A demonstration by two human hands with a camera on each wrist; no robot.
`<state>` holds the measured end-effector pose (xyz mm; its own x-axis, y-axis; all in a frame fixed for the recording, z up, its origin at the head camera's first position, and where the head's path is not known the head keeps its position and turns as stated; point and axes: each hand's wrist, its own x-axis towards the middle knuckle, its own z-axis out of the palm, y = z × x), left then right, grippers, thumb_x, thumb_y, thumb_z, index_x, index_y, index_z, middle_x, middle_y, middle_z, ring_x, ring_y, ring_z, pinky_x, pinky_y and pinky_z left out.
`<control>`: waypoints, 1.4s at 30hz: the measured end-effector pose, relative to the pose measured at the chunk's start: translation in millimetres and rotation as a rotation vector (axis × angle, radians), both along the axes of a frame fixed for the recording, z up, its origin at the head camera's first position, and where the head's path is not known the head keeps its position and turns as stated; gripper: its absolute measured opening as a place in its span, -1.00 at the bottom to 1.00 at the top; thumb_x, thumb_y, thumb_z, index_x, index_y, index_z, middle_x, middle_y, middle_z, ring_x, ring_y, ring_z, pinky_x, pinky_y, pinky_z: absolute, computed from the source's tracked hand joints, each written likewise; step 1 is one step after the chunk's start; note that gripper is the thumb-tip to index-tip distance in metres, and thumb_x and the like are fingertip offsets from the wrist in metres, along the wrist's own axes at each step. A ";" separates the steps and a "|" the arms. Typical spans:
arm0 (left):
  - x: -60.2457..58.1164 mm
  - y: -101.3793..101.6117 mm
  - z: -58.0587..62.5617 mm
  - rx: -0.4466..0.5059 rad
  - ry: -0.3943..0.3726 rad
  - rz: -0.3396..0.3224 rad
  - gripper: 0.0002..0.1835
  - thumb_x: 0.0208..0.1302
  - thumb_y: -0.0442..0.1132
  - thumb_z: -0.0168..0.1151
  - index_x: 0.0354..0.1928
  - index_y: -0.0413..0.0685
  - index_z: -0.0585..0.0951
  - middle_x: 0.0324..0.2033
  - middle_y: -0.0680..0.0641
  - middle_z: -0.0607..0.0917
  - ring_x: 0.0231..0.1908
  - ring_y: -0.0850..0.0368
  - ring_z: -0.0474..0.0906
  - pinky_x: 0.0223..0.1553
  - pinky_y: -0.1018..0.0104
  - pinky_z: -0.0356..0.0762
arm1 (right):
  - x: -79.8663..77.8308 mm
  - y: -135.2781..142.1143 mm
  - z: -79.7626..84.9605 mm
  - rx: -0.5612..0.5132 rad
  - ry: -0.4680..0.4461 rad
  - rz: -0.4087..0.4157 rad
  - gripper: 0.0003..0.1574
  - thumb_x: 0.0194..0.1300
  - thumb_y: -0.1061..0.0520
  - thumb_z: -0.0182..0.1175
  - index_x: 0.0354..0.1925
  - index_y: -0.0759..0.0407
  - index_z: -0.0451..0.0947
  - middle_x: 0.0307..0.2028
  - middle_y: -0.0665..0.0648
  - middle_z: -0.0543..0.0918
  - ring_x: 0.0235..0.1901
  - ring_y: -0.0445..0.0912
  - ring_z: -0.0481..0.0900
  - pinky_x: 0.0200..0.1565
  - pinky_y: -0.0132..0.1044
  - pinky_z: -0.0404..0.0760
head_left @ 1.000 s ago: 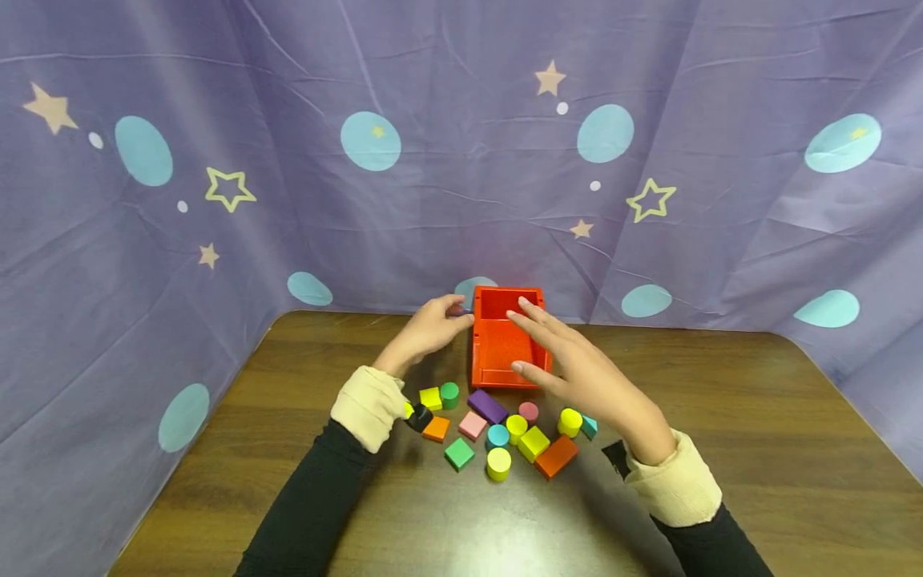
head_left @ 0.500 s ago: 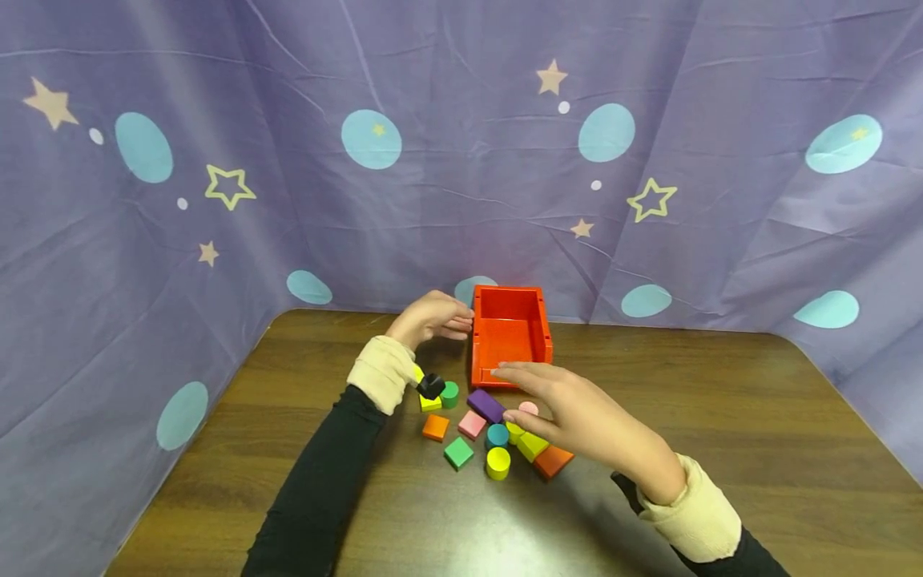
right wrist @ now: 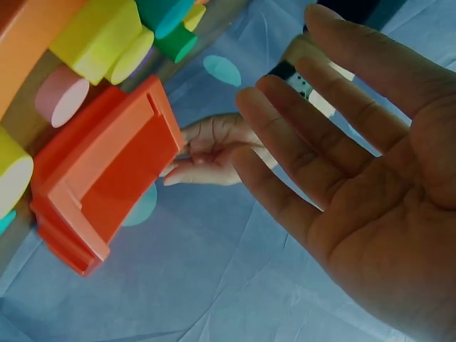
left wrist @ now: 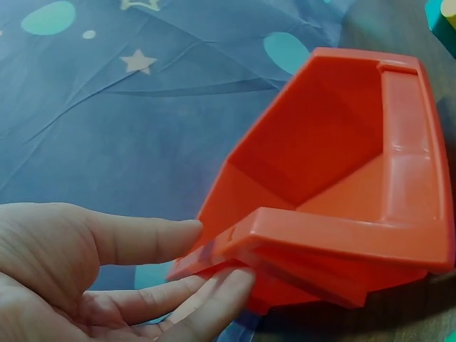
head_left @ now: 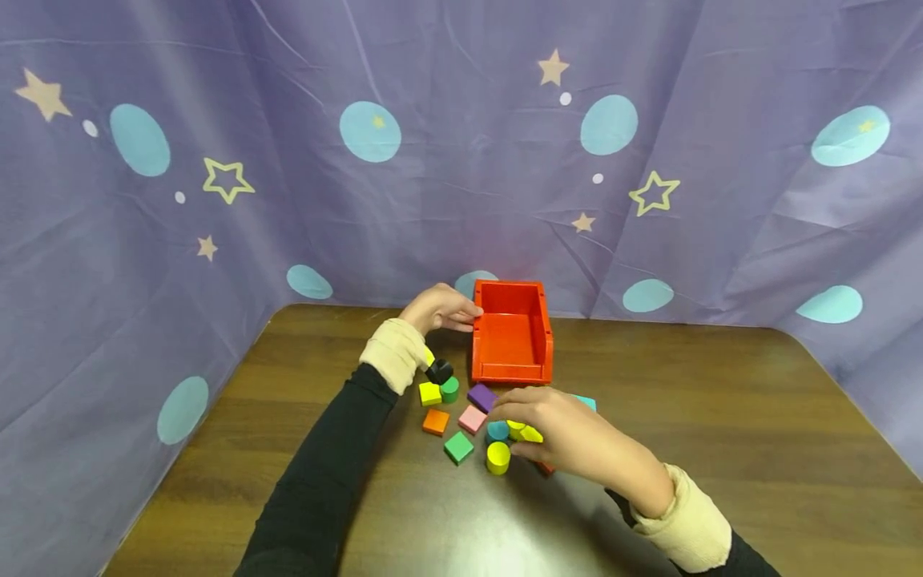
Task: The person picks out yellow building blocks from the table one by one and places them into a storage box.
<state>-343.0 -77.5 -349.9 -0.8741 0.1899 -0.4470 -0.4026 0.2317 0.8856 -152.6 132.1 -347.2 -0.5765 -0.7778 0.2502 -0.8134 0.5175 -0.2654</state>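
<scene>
Since the half-second-earlier frame: right hand (head_left: pixel 558 425) lower and pulled back from the front lip of the red open-fronted bin (head_left: pixel 510 373), now over the right part of the block cluster. Teal block (head_left: pixel 587 402), hidden then, shows again past its knuckles. Left hand (head_left: pixel 441 308), then with its fingers beside the bin's left wall, now has its thumb at the rim. Bin and visible blocks unmoved.

Left hand: reaches in from the left, thumb above the bin's side rim, fingers bent beneath it, pinching the edge. Bin upright at the far side of the wooden table (head_left: pixel 721 417), near the purple curtain (head_left: pixel 433 224), its front facing the person.

Right hand: palm open, fingers long and spread in the right wrist view, grip empty. From above, fingertips point left, near the purple block (head_left: pixel 481 397) and the front yellow cylinder (head_left: pixel 498 459). Red-orange block (head_left: pixel 546 468) mostly covered by this hand; its full outline is hard to make out.

Left of the fingertips: pink block (head_left: pixel 472 419), orange block (head_left: pixel 436 421), green square block (head_left: pixel 458 447). Green cylinder (head_left: pixel 449 390) just beside a yellow block (head_left: pixel 429 393), below the left wrist.
</scene>
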 end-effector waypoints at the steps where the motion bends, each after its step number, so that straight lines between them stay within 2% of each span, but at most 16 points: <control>1: -0.8 0.0 0.0 -0.005 -0.003 0.002 -0.94 0.33 -0.52 0.23 -0.18 -0.34 0.60 0.25 -0.36 0.60 0.11 -0.09 0.62 0.20 0.10 0.67 | 0.0 -1.3 -0.6 0.000 0.011 0.015 -0.52 0.05 0.27 0.56 -0.03 0.04 0.70 -0.10 -0.03 0.73 -0.11 -0.16 0.66 -0.02 -0.29 0.73; 4: -2.6 -0.7 -1.1 -0.005 -0.008 0.019 -0.92 0.31 -0.55 0.23 -0.19 -0.35 0.58 0.14 -0.33 0.66 -0.03 -0.01 0.64 0.20 0.11 0.68 | 0.0 -5.4 -2.8 0.016 0.053 0.044 -0.53 0.02 0.28 0.57 -0.07 0.05 0.71 -0.12 -0.05 0.74 -0.11 -0.17 0.66 -0.02 -0.30 0.72; 6: -4.0 -1.4 -2.3 0.002 -0.010 0.035 -0.81 0.29 -0.57 0.23 -0.07 -0.41 0.58 -0.02 -0.26 0.70 0.00 -0.03 0.65 0.20 0.12 0.67 | 0.1 -8.3 -4.6 0.031 0.072 0.054 -0.56 0.02 0.25 0.58 -0.10 0.02 0.72 -0.13 -0.06 0.74 -0.10 -0.18 0.67 -0.01 -0.31 0.72; 9: -6.8 -2.3 -4.1 0.037 -0.024 0.055 -0.60 0.29 -0.60 0.21 0.17 -0.49 0.50 -0.19 -0.17 0.66 0.19 -0.11 0.59 0.25 0.13 0.64 | -0.1 -12.0 -8.3 0.061 0.085 0.067 -0.58 0.01 0.22 0.59 -0.13 0.00 0.73 -0.13 -0.07 0.75 -0.09 -0.19 0.67 0.01 -0.31 0.69; 11: -8.3 -2.8 -4.4 0.059 -0.032 0.063 -0.52 0.29 -0.61 0.20 0.26 -0.52 0.45 -0.14 -0.19 0.66 0.30 -0.13 0.52 0.29 0.14 0.60 | -0.2 -14.0 -10.7 0.084 0.088 0.074 -0.58 0.00 0.19 0.61 -0.13 0.00 0.73 -0.12 -0.08 0.76 -0.09 -0.20 0.68 0.01 -0.32 0.66; 12: -9.2 -2.9 -4.4 0.064 -0.034 0.062 -0.50 0.29 -0.61 0.20 0.28 -0.52 0.43 -0.07 -0.22 0.66 0.29 -0.12 0.53 0.30 0.14 0.59 | 0.1 -14.7 -11.5 0.097 0.086 0.073 -0.58 -0.01 0.18 0.61 -0.13 0.01 0.74 -0.12 -0.08 0.76 -0.09 -0.20 0.68 0.01 -0.32 0.65; 13: -10.0 -3.1 -4.5 0.068 -0.035 0.063 -0.51 0.29 -0.61 0.20 0.28 -0.52 0.44 -0.05 -0.22 0.65 0.29 -0.12 0.53 0.30 0.14 0.59 | 0.4 -15.1 -12.1 0.108 0.086 0.071 -0.57 -0.02 0.18 0.62 -0.13 0.02 0.74 -0.12 -0.08 0.76 -0.10 -0.21 0.68 0.01 -0.31 0.65; 15: -11.1 -3.1 -4.1 0.076 -0.035 0.067 -0.65 0.29 -0.61 0.20 0.12 -0.49 0.53 -0.02 -0.23 0.64 0.26 -0.10 0.56 0.30 0.15 0.58 | 1.2 -16.0 -12.9 0.125 0.076 0.064 -0.58 -0.01 0.18 0.62 -0.13 0.03 0.75 -0.13 -0.08 0.76 -0.11 -0.21 0.68 0.00 -0.33 0.66; 17: -11.4 -2.7 -3.8 0.078 -0.030 0.071 -0.82 0.29 -0.61 0.21 -0.09 -0.42 0.58 -0.10 -0.20 0.64 0.22 -0.11 0.57 0.29 0.14 0.59 | 1.8 -16.5 -13.0 0.142 0.062 0.051 -0.59 0.01 0.17 0.61 -0.12 0.02 0.75 -0.13 -0.09 0.76 -0.10 -0.21 0.67 -0.01 -0.34 0.69; 19: -11.7 -2.3 -4.3 0.082 -0.024 0.076 -0.90 0.28 -0.61 0.21 -0.24 -0.35 0.55 -0.23 -0.13 0.62 0.22 -0.13 0.57 0.28 0.13 0.60 | 2.4 -16.8 -13.3 0.155 0.051 0.045 -0.60 0.03 0.17 0.60 -0.12 0.02 0.75 -0.14 -0.10 0.75 -0.09 -0.21 0.67 -0.04 -0.34 0.72; 21: -11.0 -2.0 -4.5 0.083 -0.019 0.079 -0.90 0.28 -0.61 0.22 -0.24 -0.35 0.55 -0.25 -0.13 0.63 0.23 -0.14 0.57 0.27 0.13 0.61 | 2.7 -17.3 -14.1 0.164 0.043 0.045 -0.61 0.03 0.18 0.60 -0.12 0.01 0.75 -0.14 -0.09 0.76 -0.09 -0.20 0.67 -0.07 -0.35 0.73; 24: -9.9 -1.7 -5.3 0.084 -0.020 0.075 -0.74 0.28 -0.61 0.21 0.01 -0.46 0.58 -0.12 -0.19 0.65 0.18 -0.11 0.59 0.27 0.13 0.61 | 3.4 -17.6 -16.0 0.179 0.043 0.045 -0.62 0.02 0.18 0.60 -0.15 0.00 0.74 -0.15 -0.08 0.75 -0.13 -0.19 0.67 -0.16 -0.37 0.73; 28: -8.8 -0.9 -6.1 0.081 -0.024 0.061 -0.53 0.29 -0.62 0.19 0.26 -0.52 0.49 0.20 -0.29 0.61 0.01 0.00 0.63 0.29 0.13 0.59 | 3.7 -18.0 -20.0 0.188 0.032 0.043 -0.64 0.02 0.18 0.60 -0.18 0.00 0.73 -0.18 -0.08 0.75 -0.18 -0.19 0.65 -0.22 -0.40 0.70; 32: -8.3 1.4 -6.8 0.074 -0.028 0.059 -0.49 0.28 -0.63 0.17 0.29 -0.51 0.46 0.33 -0.31 0.53 -0.06 0.05 0.62 0.31 0.13 0.58 | 3.2 -18.1 -23.5 0.196 0.021 0.041 -0.64 0.01 0.19 0.60 -0.18 -0.01 0.74 -0.20 -0.07 0.74 -0.18 -0.19 0.65 -0.22 -0.39 0.70; 42: -8.9 3.0 -8.0 0.072 -0.041 0.070 -0.48 0.28 -0.63 0.18 0.31 -0.48 0.46 0.31 -0.30 0.55 0.09 -0.01 0.60 0.30 0.15 0.58 | 2.8 -19.4 -27.7 0.215 -0.004 0.052 -0.64 0.04 0.23 0.57 -0.15 0.02 0.75 -0.22 -0.07 0.74 -0.18 -0.21 0.65 -0.20 -0.38 0.71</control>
